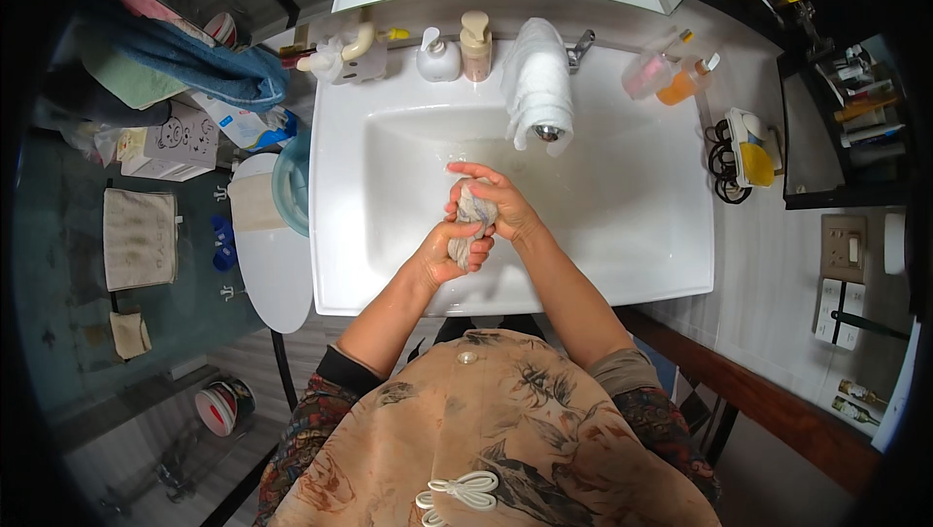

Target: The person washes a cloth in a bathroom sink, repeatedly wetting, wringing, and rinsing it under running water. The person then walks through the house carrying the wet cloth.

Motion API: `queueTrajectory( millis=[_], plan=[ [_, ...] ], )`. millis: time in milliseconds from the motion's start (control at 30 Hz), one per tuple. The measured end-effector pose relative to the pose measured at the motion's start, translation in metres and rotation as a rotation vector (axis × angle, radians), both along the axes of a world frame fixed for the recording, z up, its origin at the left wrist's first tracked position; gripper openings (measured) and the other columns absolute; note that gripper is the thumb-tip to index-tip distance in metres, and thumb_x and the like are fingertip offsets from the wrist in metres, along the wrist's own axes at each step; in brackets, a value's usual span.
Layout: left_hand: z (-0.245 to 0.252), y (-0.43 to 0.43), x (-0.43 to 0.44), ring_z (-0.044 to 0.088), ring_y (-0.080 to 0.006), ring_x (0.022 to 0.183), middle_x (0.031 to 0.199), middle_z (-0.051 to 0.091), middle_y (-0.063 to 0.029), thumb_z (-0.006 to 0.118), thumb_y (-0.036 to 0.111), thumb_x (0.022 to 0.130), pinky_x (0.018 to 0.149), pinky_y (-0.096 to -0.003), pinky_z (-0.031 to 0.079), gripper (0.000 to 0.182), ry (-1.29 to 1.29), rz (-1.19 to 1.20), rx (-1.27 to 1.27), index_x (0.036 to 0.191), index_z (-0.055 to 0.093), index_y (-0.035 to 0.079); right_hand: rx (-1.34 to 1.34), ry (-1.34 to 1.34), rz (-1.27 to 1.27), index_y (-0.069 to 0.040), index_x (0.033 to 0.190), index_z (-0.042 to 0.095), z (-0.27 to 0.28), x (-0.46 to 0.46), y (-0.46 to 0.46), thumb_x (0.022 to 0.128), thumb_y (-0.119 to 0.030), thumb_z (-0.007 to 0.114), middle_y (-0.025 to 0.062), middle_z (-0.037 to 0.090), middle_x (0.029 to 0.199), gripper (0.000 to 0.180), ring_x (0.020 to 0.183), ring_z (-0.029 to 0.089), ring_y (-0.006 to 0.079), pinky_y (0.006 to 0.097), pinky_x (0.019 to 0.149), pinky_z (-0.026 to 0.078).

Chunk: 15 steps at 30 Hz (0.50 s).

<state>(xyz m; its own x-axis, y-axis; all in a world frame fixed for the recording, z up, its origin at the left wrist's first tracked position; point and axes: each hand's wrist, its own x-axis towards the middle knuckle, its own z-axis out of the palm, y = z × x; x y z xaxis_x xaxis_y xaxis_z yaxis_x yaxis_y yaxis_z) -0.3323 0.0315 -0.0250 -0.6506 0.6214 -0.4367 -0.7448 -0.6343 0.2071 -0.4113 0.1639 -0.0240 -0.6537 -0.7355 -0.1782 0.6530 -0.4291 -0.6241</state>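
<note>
Over the near left part of a white washbasin (627,235), both hands grip one bunched, wet-looking beige cloth (472,217). My left hand (448,250) closes around its lower end, thumb across the top. My right hand (499,202) holds the upper end, with its index finger stretched out to the left. Part of the cloth is hidden between the fingers. Beyond the hands, to the right, a white towel (539,82) is wrapped around the faucet, whose metal tip (548,133) shows. The basin's bottom looks wet below the hands.
A white pump bottle (439,57) and a beige pump bottle (476,46) stand on the back rim. Cups and an orange bottle (678,89) occupy the right back corner. A blue-green basin (291,184) and a white toilet lid (273,272) lie left. A soap rack (747,148) hangs right.
</note>
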Motion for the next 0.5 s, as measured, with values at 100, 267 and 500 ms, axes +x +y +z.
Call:
queueTrajectory(
  millis=[100, 267, 500],
  plan=[
    [0.0, 0.004, 0.004, 0.039, -0.0075, 0.047, 0.064, 0.047, -0.0003, 0.065, 0.013, 0.076, 0.04, -0.0205, 0.029, 0.02, -0.006, -0.02, -0.281, 0.087, 0.05, 0.006, 0.207, 0.011, 0.038, 0.001, 0.099, 0.058, -0.009, 0.001, -0.006, 0.085, -0.023, 0.065, 0.0085, 0.061, 0.074, 0.028, 0.066, 0.061, 0.018, 0.0299, 0.059, 0.051],
    [-0.014, 0.009, -0.005, 0.035, -0.0074, 0.043, 0.06, 0.045, 0.0, 0.059, 0.003, 0.069, 0.037, -0.0229, 0.026, 0.015, -0.028, -0.051, -0.567, 0.078, 0.047, 0.007, 0.459, -0.031, -0.127, -0.001, 0.075, 0.057, -0.028, 0.0, -0.018, 0.087, -0.022, 0.063, 0.0066, 0.058, 0.065, 0.025, 0.052, 0.055, 0.0164, 0.0291, 0.049, 0.046],
    [-0.045, 0.031, -0.007, 0.043, -0.0129, 0.045, 0.06, 0.048, -0.0029, 0.059, 0.009, 0.068, 0.039, -0.0285, 0.031, 0.014, 0.121, -0.009, -1.069, 0.078, 0.048, 0.007, 0.809, 0.139, -0.263, 0.0, 0.066, 0.057, -0.054, -0.002, -0.029, 0.09, -0.027, 0.056, 0.0079, 0.058, 0.057, 0.036, 0.049, 0.056, 0.0157, 0.032, 0.05, 0.046]
  ],
)
